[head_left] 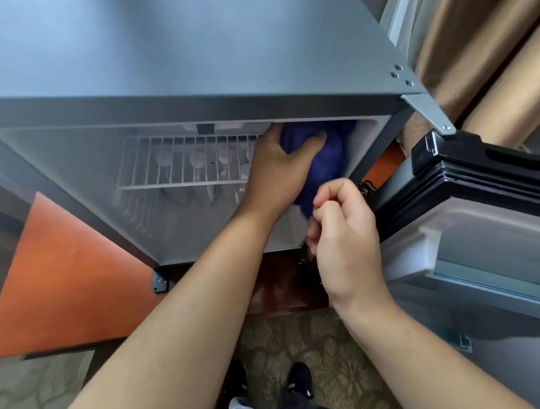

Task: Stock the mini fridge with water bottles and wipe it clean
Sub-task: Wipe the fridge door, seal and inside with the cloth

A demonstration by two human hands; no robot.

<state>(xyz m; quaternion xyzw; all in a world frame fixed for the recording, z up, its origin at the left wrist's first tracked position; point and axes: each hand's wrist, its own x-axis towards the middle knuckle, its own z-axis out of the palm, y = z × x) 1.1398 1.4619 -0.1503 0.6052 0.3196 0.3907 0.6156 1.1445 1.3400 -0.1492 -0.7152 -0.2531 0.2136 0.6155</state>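
I look down on a grey mini fridge (206,64) with its door (476,230) swung open to the right. My left hand (279,171) reaches into the top right of the fridge and grips a blue cloth (325,157) against the inner right wall. In front of the opening, my right hand (344,237) has curled fingers that pinch the cloth's lower end. A white wire shelf (184,161) spans the inside. Below it stand water bottles (198,162), seen by their white caps.
Orange-brown wooden furniture (70,274) holds the fridge, with a black bracket (160,281) at its lower front corner. Tan curtains (482,58) hang at the right. Patterned carpet (303,343) and my dark shoes (299,379) are below.
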